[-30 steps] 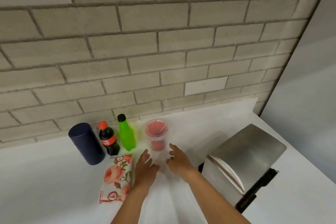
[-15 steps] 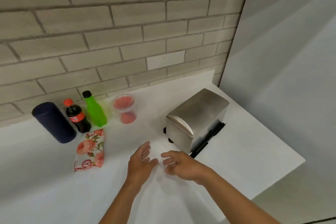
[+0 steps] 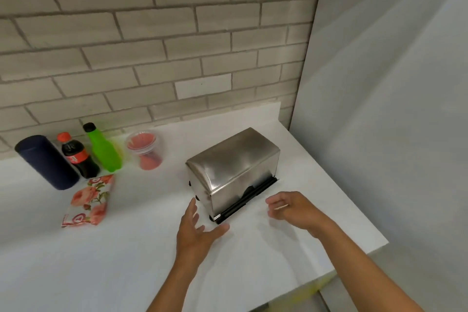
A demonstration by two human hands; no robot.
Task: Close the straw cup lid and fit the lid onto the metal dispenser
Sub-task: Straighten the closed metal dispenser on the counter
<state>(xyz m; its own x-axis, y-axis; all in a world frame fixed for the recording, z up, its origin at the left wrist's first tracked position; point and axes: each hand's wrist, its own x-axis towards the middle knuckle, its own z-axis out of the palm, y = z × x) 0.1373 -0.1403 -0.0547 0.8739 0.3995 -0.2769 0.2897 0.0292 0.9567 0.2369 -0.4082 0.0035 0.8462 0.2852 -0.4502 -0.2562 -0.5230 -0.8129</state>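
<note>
The metal dispenser [image 3: 234, 171] is a shiny steel box with a curved top and a black strip along its lower right side, standing on the white counter [image 3: 126, 248]. A clear straw cup [image 3: 145, 151] full of red straws stands by the brick wall to its left. My left hand [image 3: 196, 229] hovers open just in front of the dispenser's near corner, fingers spread. My right hand [image 3: 293, 208] floats to the dispenser's right, fingers loosely curled and holding nothing.
Along the wall at the left stand a dark blue cylinder [image 3: 45, 162], a cola bottle [image 3: 77, 156] and a green bottle [image 3: 102, 149]. A floral packet [image 3: 88, 201] lies before them. The counter's edge drops off at the right [image 3: 367, 248], beside a grey wall.
Both hands left the straw cup and travelled right to the dispenser. They have spread apart, one to each side of its near corner. The view swung right as well.
</note>
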